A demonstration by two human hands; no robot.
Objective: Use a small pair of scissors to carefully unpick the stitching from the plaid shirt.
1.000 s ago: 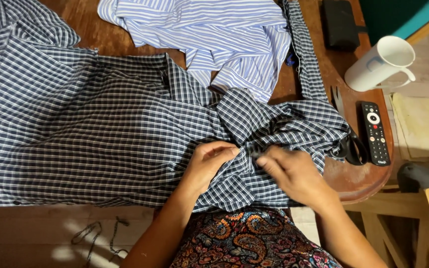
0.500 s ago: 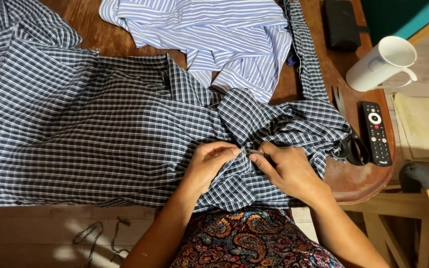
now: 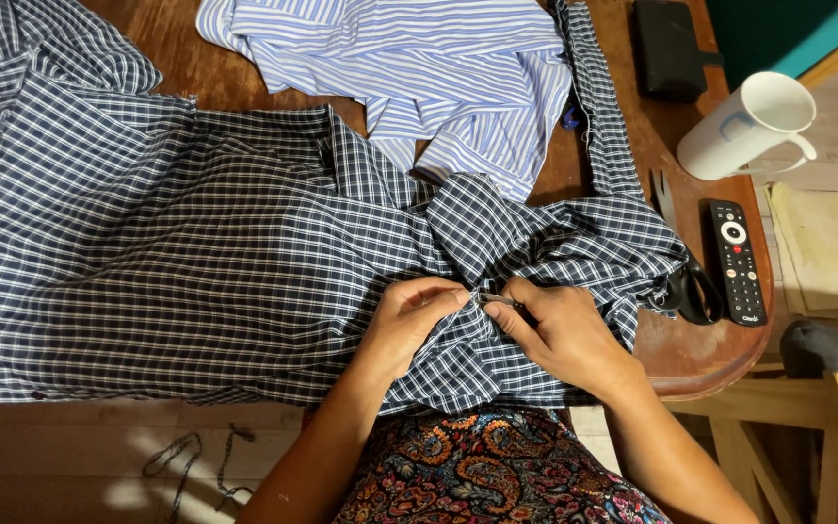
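A dark blue and white checked shirt (image 3: 196, 252) lies spread over the wooden table (image 3: 710, 349). My left hand (image 3: 409, 320) pinches a fold of this checked cloth near the table's front edge. My right hand (image 3: 560, 330) meets it from the right and holds a small thin metal tool (image 3: 499, 301) between thumb and forefinger, its tip at the fabric. The fingertips of both hands nearly touch. A blue and white striped shirt (image 3: 419, 68) lies crumpled at the back of the table.
A white mug (image 3: 744, 126) lies on its side at the right. Black-handled scissors (image 3: 686, 277) and a black remote control (image 3: 737, 262) rest near the table's right edge. A dark case (image 3: 666, 44) sits at the back right. A wooden chair (image 3: 826, 437) stands lower right.
My right hand has slid left toward my left hand, and the two now meet over the fold of checked cloth. The shirts have stayed in place.
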